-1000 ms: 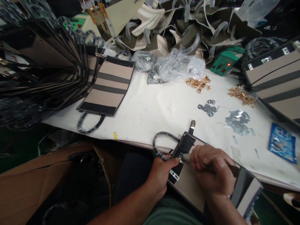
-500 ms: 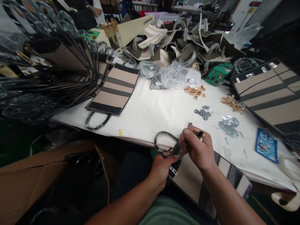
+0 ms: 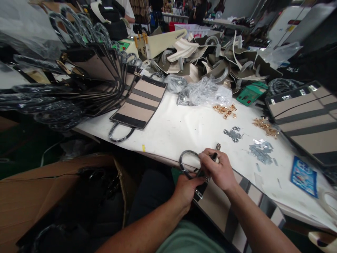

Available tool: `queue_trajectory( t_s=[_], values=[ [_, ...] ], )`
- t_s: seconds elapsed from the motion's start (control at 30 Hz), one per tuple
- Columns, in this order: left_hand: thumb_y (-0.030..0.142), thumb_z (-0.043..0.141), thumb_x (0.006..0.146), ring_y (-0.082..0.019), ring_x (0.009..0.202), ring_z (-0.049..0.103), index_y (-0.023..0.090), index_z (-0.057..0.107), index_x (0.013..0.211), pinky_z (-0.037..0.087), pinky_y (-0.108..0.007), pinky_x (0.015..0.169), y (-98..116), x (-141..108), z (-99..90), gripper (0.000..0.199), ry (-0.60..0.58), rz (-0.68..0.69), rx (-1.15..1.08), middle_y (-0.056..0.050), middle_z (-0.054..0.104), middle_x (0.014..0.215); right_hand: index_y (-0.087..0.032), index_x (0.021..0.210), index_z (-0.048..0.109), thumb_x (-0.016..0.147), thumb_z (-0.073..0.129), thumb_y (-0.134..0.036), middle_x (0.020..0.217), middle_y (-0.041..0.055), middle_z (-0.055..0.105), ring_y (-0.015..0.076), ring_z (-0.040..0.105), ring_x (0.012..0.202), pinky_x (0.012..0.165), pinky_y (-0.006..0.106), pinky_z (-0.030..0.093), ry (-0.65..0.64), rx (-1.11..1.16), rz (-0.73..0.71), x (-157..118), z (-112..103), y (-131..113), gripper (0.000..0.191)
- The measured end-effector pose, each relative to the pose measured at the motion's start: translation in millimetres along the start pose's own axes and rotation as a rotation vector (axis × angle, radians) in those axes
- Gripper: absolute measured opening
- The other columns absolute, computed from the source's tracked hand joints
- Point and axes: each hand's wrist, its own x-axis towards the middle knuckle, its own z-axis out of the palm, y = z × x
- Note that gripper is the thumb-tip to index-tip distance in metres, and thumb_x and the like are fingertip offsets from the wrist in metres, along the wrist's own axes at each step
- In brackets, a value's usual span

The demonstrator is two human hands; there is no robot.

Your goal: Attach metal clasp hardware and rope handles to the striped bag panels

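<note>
Both forearms reach in from the bottom edge and meet at the near rim of the white worktop point(image 3: 184, 126). The right hand point(image 3: 219, 170) is bent at the wrist with its knuckles up, its grip closed around a slim dark tool point(image 3: 215, 157) that points down at the bag panel point(image 3: 223, 207). The left hand point(image 3: 187, 188) sits just beside it, its grip pinching the panel's dark top edge from below. The tan and grey panel lies tilted over the worktop's near edge, its wrapped handle point(image 3: 187, 160) looping onto the white surface. A fanned stack of similar panels point(image 3: 86, 80) fills the left, a brown cardboard box point(image 3: 47, 196) stands below it, and small gold fittings point(image 3: 225, 110) and silver plates point(image 3: 259, 151) lie scattered at right.
</note>
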Motion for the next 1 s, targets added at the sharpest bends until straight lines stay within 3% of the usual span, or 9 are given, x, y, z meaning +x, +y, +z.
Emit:
queue_trajectory(
  t_s=[0.1, 0.2, 0.33, 0.5, 0.7, 0.83, 0.9, 1.0],
  values=[
    [0.029, 0.084, 0.058, -0.017, 0.060, 0.062, 0.010, 0.075, 0.069, 0.044, -0.028, 0.061, -1.6, 1.1, -2.3, 0.023, 0.021, 0.006, 0.055, -0.007, 0.072, 0.067, -0.020, 0.062, 0.052, 0.095, 0.063, -0.038, 0.054, -0.0035, 0.049, 0.0120, 0.044, 0.047, 0.047, 0.026, 0.036, 0.125, 0.301, -0.140, -14.1, -10.3, 4.3, 0.039],
    [0.029, 0.083, 0.059, -0.016, 0.055, 0.060, 0.011, 0.074, 0.069, 0.043, -0.027, 0.057, -2.6, 1.4, -4.0, 0.023, 0.029, -0.029, 0.075, -0.006, 0.071, 0.064, -0.020, 0.066, 0.055, 0.096, 0.063, -0.026, 0.058, -0.0036, 0.049, 0.0121, 0.047, 0.049, 0.045, 0.026, 0.038, 0.212, 0.526, -0.323, -26.3, -14.3, -13.7, 0.031],
    [0.031, 0.084, 0.060, -0.016, 0.055, 0.061, 0.012, 0.074, 0.072, 0.044, -0.027, 0.056, -1.9, 0.4, -3.0, 0.024, 0.018, -0.046, 0.065, -0.005, 0.070, 0.065, -0.019, 0.070, 0.060, 0.094, 0.064, -0.025, 0.058, -0.0035, 0.050, 0.0125, 0.049, 0.049, 0.048, 0.027, 0.041, 0.268, 0.476, -0.516, -32.9, -5.8, -26.2, 0.026],
    [0.031, 0.087, 0.057, -0.016, 0.058, 0.061, 0.011, 0.074, 0.069, 0.045, -0.026, 0.059, -0.8, -0.2, -0.5, 0.026, 0.028, 0.022, 0.064, -0.006, 0.072, 0.067, -0.020, 0.065, 0.054, 0.095, 0.065, -0.034, 0.060, -0.0014, 0.053, 0.0136, 0.049, 0.055, 0.052, 0.028, 0.041, 0.335, 0.166, -0.338, -29.3, 1.6, 6.4, 0.035],
    [0.031, 0.085, 0.060, -0.015, 0.056, 0.061, 0.011, 0.075, 0.072, 0.045, -0.027, 0.059, -0.5, -1.0, -0.7, 0.026, 0.007, -0.012, 0.076, -0.006, 0.072, 0.067, -0.021, 0.069, 0.057, 0.095, 0.063, -0.029, 0.058, -0.0031, 0.050, 0.0141, 0.048, 0.052, 0.054, 0.030, 0.041, 0.326, 0.370, -0.464, -33.1, -1.7, 4.2, 0.028],
    [0.029, 0.085, 0.057, -0.014, 0.056, 0.059, 0.011, 0.072, 0.065, 0.043, -0.026, 0.058, 0.3, -2.7, 0.3, 0.023, 0.046, 0.035, 0.100, -0.004, 0.069, 0.062, -0.022, 0.066, 0.053, 0.097, 0.061, -0.033, 0.058, -0.0028, 0.050, 0.0146, 0.047, 0.054, 0.055, 0.030, 0.039, 0.312, 0.258, -0.319, -35.8, 7.2, 21.7, 0.034],
    [0.028, 0.085, 0.057, -0.015, 0.056, 0.061, 0.011, 0.073, 0.066, 0.044, -0.026, 0.059, 0.1, -2.7, -0.1, 0.023, 0.047, 0.030, 0.115, -0.005, 0.070, 0.062, -0.022, 0.066, 0.053, 0.098, 0.060, -0.036, 0.060, -0.0019, 0.052, 0.0154, 0.048, 0.057, 0.058, 0.031, 0.040, 0.328, 0.179, -0.291, -39.0, 3.1, 29.8, 0.036],
    [0.030, 0.083, 0.059, -0.018, 0.058, 0.064, 0.010, 0.076, 0.073, 0.047, -0.028, 0.060, -1.3, -1.5, -2.9, 0.026, 0.042, 0.008, 0.146, -0.008, 0.073, 0.067, -0.021, 0.066, 0.056, 0.097, 0.061, -0.041, 0.061, -0.0009, 0.055, 0.0160, 0.050, 0.058, 0.061, 0.031, 0.040, 0.462, 0.006, -0.270, -45.1, -20.1, 29.6, 0.037]
  ],
)
